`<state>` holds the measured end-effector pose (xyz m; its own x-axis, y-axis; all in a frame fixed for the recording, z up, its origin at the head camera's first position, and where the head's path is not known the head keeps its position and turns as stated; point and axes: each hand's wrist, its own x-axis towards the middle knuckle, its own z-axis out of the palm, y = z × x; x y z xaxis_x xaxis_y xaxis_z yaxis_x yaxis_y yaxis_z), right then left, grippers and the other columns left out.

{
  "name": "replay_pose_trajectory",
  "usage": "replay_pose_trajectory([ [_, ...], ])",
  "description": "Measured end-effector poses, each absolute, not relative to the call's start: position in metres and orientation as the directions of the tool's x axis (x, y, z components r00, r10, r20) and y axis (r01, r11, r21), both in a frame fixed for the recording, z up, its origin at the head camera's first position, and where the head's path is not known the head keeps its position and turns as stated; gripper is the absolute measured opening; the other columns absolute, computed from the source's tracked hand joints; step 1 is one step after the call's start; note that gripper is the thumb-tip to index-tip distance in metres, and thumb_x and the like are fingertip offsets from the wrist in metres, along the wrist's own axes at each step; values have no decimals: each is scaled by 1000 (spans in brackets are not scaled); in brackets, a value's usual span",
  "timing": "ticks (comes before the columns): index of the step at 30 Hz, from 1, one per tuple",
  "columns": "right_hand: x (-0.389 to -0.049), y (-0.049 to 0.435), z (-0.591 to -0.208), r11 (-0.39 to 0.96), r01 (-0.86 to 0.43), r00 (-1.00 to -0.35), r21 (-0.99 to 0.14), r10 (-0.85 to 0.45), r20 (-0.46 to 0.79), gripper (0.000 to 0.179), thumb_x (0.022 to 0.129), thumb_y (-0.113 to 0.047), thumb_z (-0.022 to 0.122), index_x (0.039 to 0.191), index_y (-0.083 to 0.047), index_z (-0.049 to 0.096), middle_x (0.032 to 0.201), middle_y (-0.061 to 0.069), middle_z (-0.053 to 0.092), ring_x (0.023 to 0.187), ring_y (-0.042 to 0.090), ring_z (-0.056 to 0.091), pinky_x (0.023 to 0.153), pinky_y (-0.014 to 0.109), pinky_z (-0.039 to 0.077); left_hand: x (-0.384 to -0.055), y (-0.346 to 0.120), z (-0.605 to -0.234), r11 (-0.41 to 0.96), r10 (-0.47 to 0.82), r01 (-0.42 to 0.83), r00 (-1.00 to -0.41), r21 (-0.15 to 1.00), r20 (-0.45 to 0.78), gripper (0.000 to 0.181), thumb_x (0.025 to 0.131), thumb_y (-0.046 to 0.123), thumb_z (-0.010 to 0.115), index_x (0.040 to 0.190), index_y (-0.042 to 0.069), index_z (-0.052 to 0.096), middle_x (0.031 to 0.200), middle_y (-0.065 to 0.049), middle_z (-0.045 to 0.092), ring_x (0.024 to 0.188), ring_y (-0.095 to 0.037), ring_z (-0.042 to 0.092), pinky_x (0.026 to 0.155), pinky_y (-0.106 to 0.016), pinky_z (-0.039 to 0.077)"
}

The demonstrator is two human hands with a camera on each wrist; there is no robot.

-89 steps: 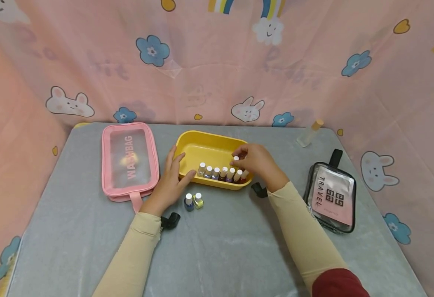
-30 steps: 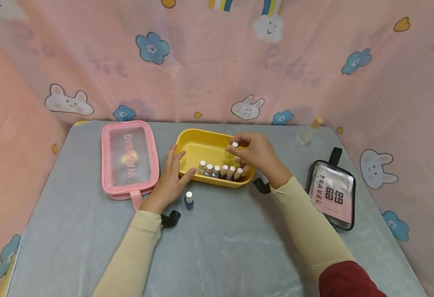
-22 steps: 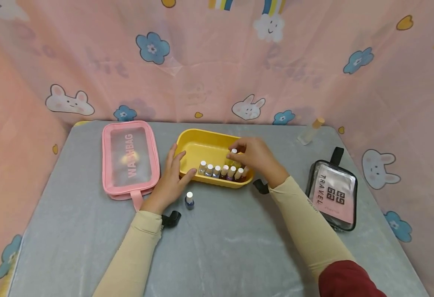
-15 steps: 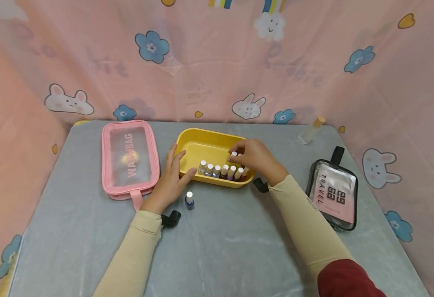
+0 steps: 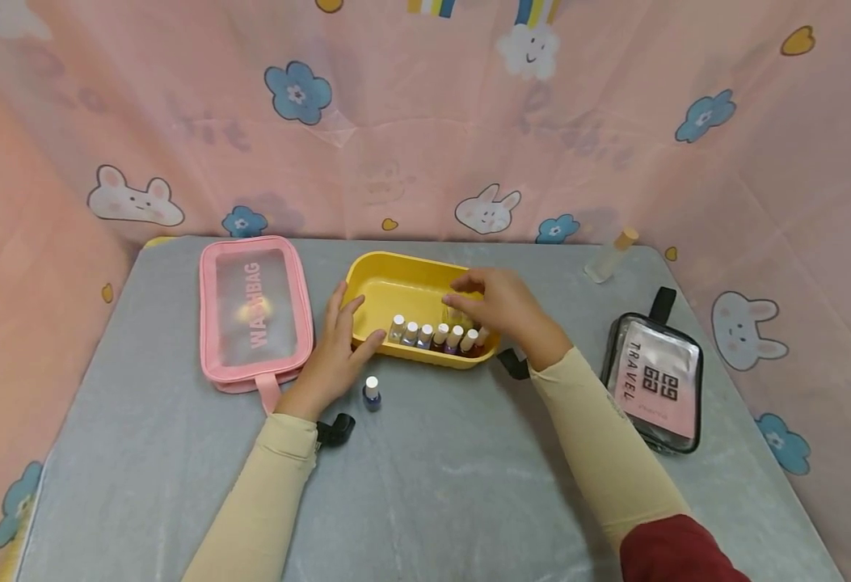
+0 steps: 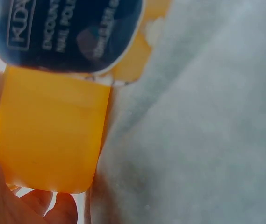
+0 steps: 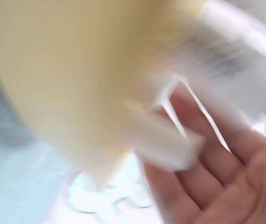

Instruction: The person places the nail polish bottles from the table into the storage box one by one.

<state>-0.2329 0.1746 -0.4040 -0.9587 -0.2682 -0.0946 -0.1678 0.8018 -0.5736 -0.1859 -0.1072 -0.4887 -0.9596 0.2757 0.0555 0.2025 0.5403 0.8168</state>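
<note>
In the head view, my left hand [image 5: 334,347] rests spread at the left end of a yellow tray [image 5: 374,263], fingers on its rim and thumb along the near wall. My right hand [image 5: 505,307] is over the tray's right end, where thumb and forefinger pinch a pale nail polish bottle [image 5: 455,313], mostly covered by the fingers. Several white-capped nail polish bottles [image 5: 425,335] stand in a row along the near wall inside. A navy nail polish bottle [image 5: 371,394] stands on the table in front. The right wrist view is blurred, with a white cap [image 7: 170,142] before the fingers.
Left of the tray lies a pink clear washbag [image 5: 254,311]. At right is a black-edged travel pouch [image 5: 654,384]. A clear bottle with a tan cap [image 5: 610,257] stands near the back right edge. A pink patterned curtain [image 5: 410,121] hangs behind the grey table [image 5: 425,485].
The yellow nail polish bottle left the table between the first two frames. My right hand lowered into the tray, then shifted slightly, hiding the caps under it. The left hand stayed put.
</note>
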Motion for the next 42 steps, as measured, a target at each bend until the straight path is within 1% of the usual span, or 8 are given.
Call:
replay_pose_trajectory([
  [3,-209,161,-393,739,-314,-945,-597,-305,119,40,98,-35,79,125,-6,76,125,9,73,119,32,65,105,50,51,-186,-106,-489,545,278,203,-959,813,54,78,109,52,55,165,5,27,177,-3,-9,158,-36,19,123,-58,27],
  [6,-179,136,-392,644,-495,-867,-583,-407,287,34,91,-27,88,116,-5,79,113,7,77,107,27,70,97,42,55,-186,-106,-488,550,277,209,-959,808,60,78,109,50,56,165,4,27,177,-5,-9,158,-37,20,122,-59,28],
  [10,-151,106,-411,568,-594,-792,-570,-536,292,41,85,-28,93,117,-7,79,113,2,77,107,19,70,97,36,55,-186,-107,-489,545,277,230,-957,806,86,77,109,46,58,164,2,28,177,-7,-7,156,-40,22,122,-59,27],
  [14,-139,91,-430,575,-576,-792,-582,-568,222,43,86,-29,92,120,-8,77,118,2,75,113,18,69,100,35,54,-186,-107,-490,541,280,241,-955,806,98,76,109,45,59,164,2,28,177,-9,-5,156,-41,23,122,-60,28],
  [21,-136,83,-447,574,-547,-803,-609,-567,187,34,90,-24,88,118,-8,78,113,0,76,106,15,71,94,32,56,-185,-107,-489,554,272,231,-958,800,89,77,109,45,59,164,2,27,177,-10,-5,157,-40,21,122,-60,28],
  [30,-141,82,-454,583,-516,-815,-628,-559,151,22,93,-24,86,108,-10,79,103,-2,76,96,13,70,88,32,56,-186,-107,-490,549,273,234,-958,803,93,78,109,46,59,164,2,28,177,-10,-5,157,-39,22,122,-59,29],
  [36,-151,92,-425,578,-468,-845,-669,-514,148,15,92,-25,86,98,-13,79,92,-7,74,85,12,69,83,33,58,-187,-107,-491,539,278,243,-955,807,102,77,108,45,59,163,0,29,177,-11,-4,156,-41,23,122,-59,28],
  [42,-176,118,-372,601,-329,-936,-729,-308,168,18,91,-28,87,98,-14,79,90,-5,75,88,14,72,80,39,61,-187,-107,-489,538,278,231,-957,811,88,78,108,48,58,164,3,29,177,-9,-6,157,-38,21,123,-57,27],
])
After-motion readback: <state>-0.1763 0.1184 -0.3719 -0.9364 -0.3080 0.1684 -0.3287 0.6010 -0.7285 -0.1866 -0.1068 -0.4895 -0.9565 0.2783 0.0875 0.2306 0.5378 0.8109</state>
